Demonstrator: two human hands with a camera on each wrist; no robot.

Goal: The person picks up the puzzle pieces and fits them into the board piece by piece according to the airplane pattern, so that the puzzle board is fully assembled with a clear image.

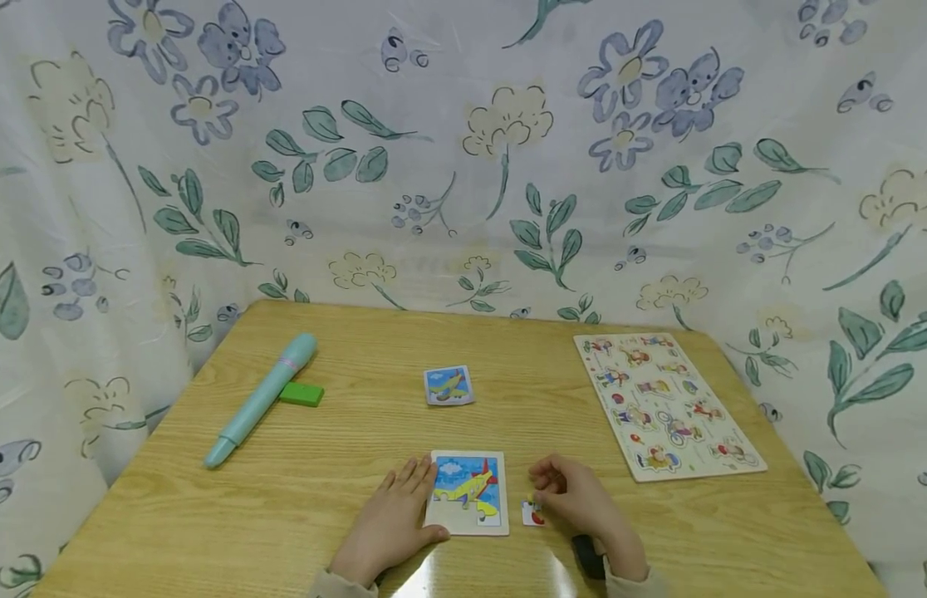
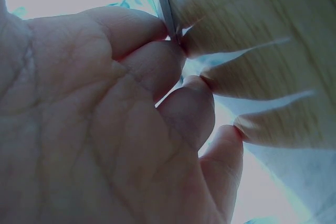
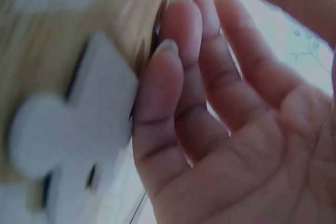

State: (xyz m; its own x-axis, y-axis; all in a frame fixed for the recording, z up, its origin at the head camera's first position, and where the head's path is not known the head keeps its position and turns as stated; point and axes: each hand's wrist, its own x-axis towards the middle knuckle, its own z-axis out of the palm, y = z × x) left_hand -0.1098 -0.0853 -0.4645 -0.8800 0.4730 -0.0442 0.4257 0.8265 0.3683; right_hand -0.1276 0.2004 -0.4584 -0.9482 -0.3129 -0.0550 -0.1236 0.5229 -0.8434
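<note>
A small airplane puzzle board (image 1: 469, 492) lies near the table's front edge, its lower part bare. My left hand (image 1: 394, 519) lies flat on the table with straight fingers against the board's left edge. In the left wrist view its fingertips (image 2: 197, 51) press the wood beside the board's thin edge (image 2: 167, 3). A loose puzzle piece (image 1: 533, 512) lies just right of the board. My right hand (image 1: 571, 494) hovers over it with loosely bent fingers. In the right wrist view those fingers (image 3: 157, 108) touch the side of the blurred piece (image 3: 73, 124), and the thumb stays clear of it.
A small airplane picture card (image 1: 449, 385) lies mid-table. A teal pen-shaped tube (image 1: 260, 400) and a green block (image 1: 301, 394) sit at the left. A large peg puzzle board (image 1: 667, 404) lies at the right. Flowered cloth walls surround the wooden table (image 1: 344, 490).
</note>
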